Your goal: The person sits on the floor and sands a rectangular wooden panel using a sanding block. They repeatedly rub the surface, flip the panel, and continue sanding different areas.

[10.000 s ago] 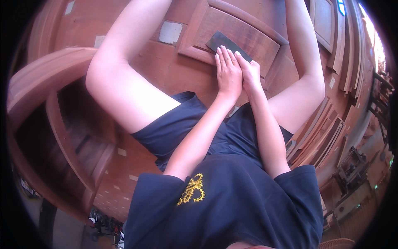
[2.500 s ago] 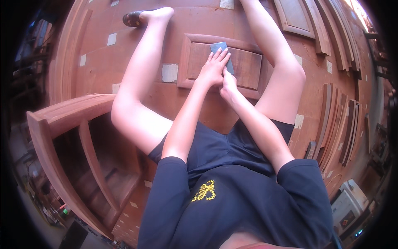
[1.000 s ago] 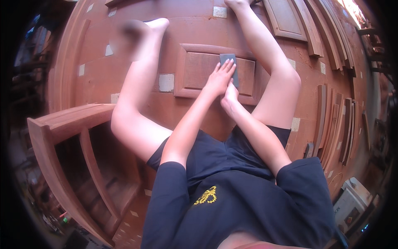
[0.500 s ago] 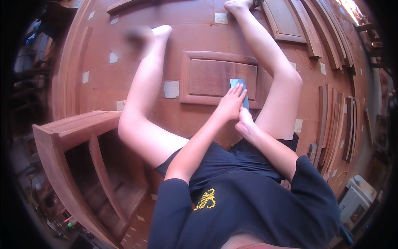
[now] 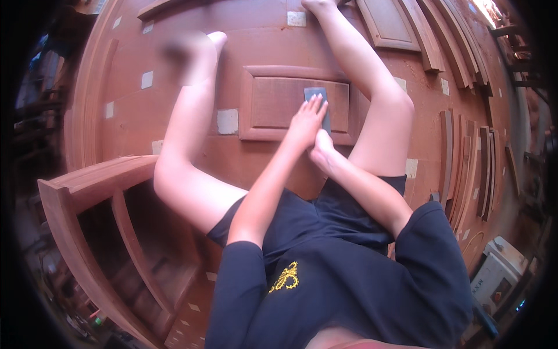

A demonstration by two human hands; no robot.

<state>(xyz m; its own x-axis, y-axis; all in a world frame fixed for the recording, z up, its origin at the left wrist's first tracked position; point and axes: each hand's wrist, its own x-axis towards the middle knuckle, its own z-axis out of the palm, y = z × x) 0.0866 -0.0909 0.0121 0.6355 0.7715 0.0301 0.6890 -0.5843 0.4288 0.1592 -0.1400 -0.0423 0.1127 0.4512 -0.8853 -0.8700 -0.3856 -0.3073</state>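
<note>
A flat strip of grey sandpaper lies on a reddish-brown wooden panel door between my legs. My left hand rests on top of the sandpaper, fingers stretched forward along it and pressed flat. Just behind it, at the strip's near end, my right hand is closed round the sandpaper; its fingers are partly covered by the left hand. The door has a raised centre and a moulded frame, and it lies flat on the floor.
A wooden cabinet frame stands at my left. Another panel door and long boards lie at the far right. Several wood strips are along the right side, with a pale box-shaped machine nearer me.
Both hands have slid the sandpaper forward and slightly left across the door's raised centre. The whole view has shifted a little, so surrounding things appear further left.
</note>
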